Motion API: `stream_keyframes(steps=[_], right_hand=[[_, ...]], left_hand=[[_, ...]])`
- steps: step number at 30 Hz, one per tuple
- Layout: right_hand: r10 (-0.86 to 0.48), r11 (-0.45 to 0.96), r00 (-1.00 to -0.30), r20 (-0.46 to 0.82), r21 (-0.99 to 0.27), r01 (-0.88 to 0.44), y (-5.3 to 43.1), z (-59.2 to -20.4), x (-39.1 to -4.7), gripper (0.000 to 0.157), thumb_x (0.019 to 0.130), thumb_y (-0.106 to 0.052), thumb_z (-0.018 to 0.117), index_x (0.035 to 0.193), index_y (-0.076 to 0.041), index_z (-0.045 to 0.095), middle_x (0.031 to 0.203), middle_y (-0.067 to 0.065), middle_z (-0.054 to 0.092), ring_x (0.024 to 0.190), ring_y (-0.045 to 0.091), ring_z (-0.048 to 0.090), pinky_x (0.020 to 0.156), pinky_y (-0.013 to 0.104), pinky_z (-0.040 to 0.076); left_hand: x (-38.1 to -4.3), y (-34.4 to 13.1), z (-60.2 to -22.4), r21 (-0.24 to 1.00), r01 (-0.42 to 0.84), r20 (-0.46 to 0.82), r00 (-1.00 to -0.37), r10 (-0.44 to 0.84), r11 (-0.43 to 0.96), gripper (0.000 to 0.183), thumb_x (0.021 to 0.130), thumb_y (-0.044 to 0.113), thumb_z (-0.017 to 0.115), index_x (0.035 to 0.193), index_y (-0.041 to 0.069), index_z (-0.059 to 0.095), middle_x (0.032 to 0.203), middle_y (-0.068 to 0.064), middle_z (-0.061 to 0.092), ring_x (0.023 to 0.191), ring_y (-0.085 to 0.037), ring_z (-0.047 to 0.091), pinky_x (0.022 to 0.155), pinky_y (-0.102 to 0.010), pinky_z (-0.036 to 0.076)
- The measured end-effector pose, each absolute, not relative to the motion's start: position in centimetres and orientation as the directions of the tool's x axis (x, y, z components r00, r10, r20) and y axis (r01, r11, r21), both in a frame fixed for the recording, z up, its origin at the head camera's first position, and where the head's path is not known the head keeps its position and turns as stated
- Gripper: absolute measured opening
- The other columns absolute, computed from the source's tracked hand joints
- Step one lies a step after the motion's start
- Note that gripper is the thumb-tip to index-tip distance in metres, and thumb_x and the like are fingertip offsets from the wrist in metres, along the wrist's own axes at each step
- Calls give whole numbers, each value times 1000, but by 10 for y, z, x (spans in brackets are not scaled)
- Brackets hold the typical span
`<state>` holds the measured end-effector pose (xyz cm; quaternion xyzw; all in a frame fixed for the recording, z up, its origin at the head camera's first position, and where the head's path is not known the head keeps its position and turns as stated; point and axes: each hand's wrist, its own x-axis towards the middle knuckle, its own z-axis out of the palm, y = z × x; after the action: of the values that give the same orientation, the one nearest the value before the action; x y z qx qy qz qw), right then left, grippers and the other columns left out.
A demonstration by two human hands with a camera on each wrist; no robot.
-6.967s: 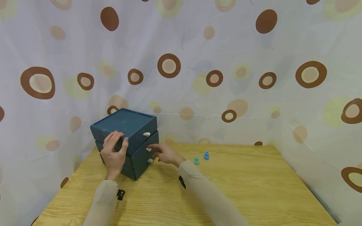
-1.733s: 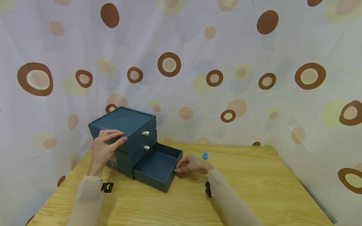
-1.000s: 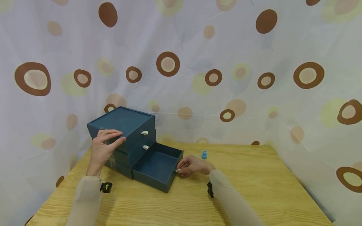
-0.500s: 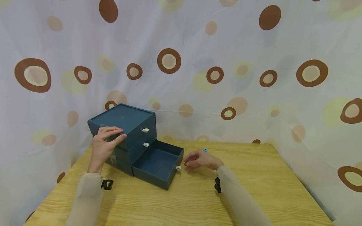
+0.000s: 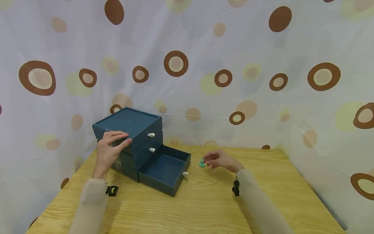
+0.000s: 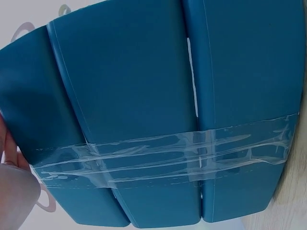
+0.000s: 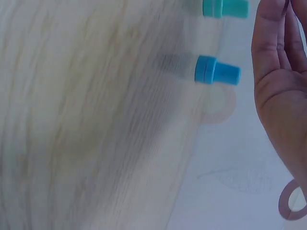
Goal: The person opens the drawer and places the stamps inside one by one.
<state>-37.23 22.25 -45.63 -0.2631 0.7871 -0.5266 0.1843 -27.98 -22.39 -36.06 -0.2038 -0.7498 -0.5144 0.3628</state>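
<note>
A dark blue drawer unit [image 5: 128, 123] stands at the left of the table, its bottom drawer [image 5: 165, 167] pulled out with nothing visible inside. My left hand [image 5: 109, 151] rests on the unit's near top edge, fingers extended and thumb apart. My right hand [image 5: 220, 161] hovers, loosely bent and holding nothing, beside a small turquoise stepped plastic piece [image 5: 202, 163]. In the right wrist view, a similar blue piece [image 7: 217, 70] stands near the turquoise one. The hand hides this blue piece in the head view.
White tabs [image 5: 151, 135] sit on the drawer fronts, the bottom one [image 5: 185, 174] facing right. Clear tape [image 6: 144, 165] runs across the unit's side in the left wrist view. A patterned curtain [image 5: 190, 81] hangs behind the wooden table [image 5: 187, 211].
The bottom drawer has been pulled out by its tab. My right hand has let go of the tab and moved right, over to the small pieces. My left hand stays on the unit.
</note>
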Motion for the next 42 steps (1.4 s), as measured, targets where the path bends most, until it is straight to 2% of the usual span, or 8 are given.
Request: stream_keyframes(steps=[6,12,15,19,23,31,36,42], right_hand=[[-489,342,-872,28,-913,-221,243,-460,-373,38,96,-13,62,131,1,57,132,30,55,113,43,58,86,49,56],[-409,384,-912,38,-899,-210,257,-468,-376,44,97,-16,60,134,5,53,135,27,53,117,36,57,88,47,55],[-385,378,-922,41,-904,-198,262,-472,-378,47,99,-16,59,139,5,48,138,26,51,120,39,55,88,48,55],[-383,367,-923,42,-910,-194,264,-474,-380,49,100,-15,56,142,6,44,141,27,48,123,43,51,90,48,53],[-362,375,-932,16,-913,-161,263,-474,-382,48,100,-13,56,144,2,44,146,24,45,125,40,51,93,47,53],[-421,370,-907,13,-911,-184,253,-475,-384,52,99,-11,57,145,4,40,149,28,39,132,43,47,92,46,53],[-415,381,-910,12,-906,-185,251,-477,-384,48,99,-11,57,143,4,44,147,26,43,132,43,48,89,43,54],[-406,425,-914,19,-881,-207,252,-475,-387,42,98,-10,57,138,3,51,142,22,51,125,40,55,84,41,56]], left_hand=[[-281,-223,-358,634,667,743,-665,-71,391,23,77,-9,76,100,-10,73,107,-31,64,106,-13,48,117,-43,21],[-280,-224,-361,638,670,745,-662,-82,380,23,77,-9,75,100,-10,73,107,-33,63,107,-13,48,118,-49,20],[-280,-223,-362,625,682,756,-649,-80,380,23,77,-11,75,99,-11,72,106,-34,63,107,-14,49,118,-53,19],[-282,-222,-362,626,683,757,-648,-83,377,22,77,-9,75,99,-11,73,105,-33,63,107,-14,49,118,-52,19],[-283,-222,-362,623,680,755,-652,-70,387,22,78,-7,75,100,-10,73,106,-31,64,107,-11,48,118,-49,20],[-280,-227,-363,625,682,758,-647,-83,381,22,77,-9,75,99,-11,72,106,-31,63,106,-13,48,118,-46,20],[-279,-226,-363,647,663,738,-668,-91,377,22,78,-8,75,100,-10,73,107,-31,63,108,-14,48,119,-50,18],[-281,-224,-364,630,674,752,-654,-86,386,22,78,-8,75,100,-9,73,107,-31,63,108,-15,48,119,-50,18]])
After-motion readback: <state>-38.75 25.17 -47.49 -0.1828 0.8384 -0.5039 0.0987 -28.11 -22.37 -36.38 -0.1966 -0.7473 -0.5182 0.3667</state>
